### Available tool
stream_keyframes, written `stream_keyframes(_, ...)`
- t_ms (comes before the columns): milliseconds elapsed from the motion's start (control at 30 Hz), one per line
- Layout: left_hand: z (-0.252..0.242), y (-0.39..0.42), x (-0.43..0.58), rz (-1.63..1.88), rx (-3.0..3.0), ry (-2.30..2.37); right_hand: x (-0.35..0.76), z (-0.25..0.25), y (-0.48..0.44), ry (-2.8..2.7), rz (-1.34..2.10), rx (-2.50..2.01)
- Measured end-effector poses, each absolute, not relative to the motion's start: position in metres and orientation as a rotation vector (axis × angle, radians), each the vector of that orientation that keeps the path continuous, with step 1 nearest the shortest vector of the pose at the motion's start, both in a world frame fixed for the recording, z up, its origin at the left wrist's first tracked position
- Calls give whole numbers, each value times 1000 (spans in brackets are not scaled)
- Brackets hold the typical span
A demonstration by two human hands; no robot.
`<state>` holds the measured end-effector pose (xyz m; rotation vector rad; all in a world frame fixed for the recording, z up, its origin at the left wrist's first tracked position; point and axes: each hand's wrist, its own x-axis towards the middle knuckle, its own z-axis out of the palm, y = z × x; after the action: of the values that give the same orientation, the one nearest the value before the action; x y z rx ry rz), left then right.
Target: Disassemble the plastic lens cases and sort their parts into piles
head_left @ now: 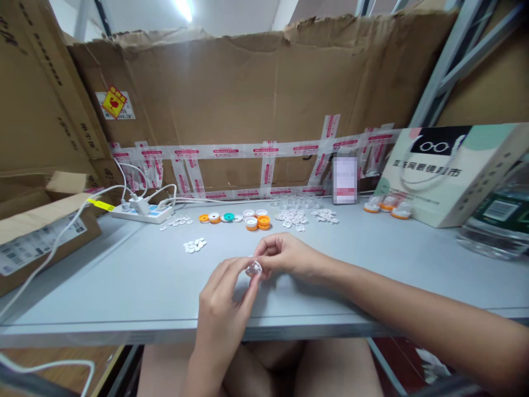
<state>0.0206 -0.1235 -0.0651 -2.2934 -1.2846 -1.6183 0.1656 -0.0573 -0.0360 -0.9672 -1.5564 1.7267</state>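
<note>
Above the front middle of the grey table, my left hand [226, 298] pinches a small clear plastic piece [253, 268] with white parts inside, between thumb and fingertips. My right hand [283, 255] closes in on the same piece from the right, fingers curled and thumb tip against its edge. Its fingers partly hide the piece. Just behind the hands stand orange and white round caps [263, 222]. White flat plastic parts [291, 218] lie in a pile behind my right hand. A cluster of small white discs [195, 245] lies to the left.
A white power strip [144, 212] with plugs and cables sits at the back left, near an open cardboard box [49, 237]. Along the back are clear plastic domes [295, 200] and a phone [345, 178]. Dome-topped orange pieces [400, 209], a paper bag [438, 187] and a water bottle [500, 220] stand right.
</note>
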Motion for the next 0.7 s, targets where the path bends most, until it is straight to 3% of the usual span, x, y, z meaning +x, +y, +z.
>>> stream_keyframes(167,-65,-125,20,-1738,-2212,-1315,171,-34,-55,-1487,1692,-1102)
stream_keyframes(400,-64,-122,15,-1945,-2308,-1570,236,-30,2,-1690,799,-1355)
stream_keyframes(700,-66,-119,14,-1850,-2286,-1592,265,-54,35,-1711,670,-1556)
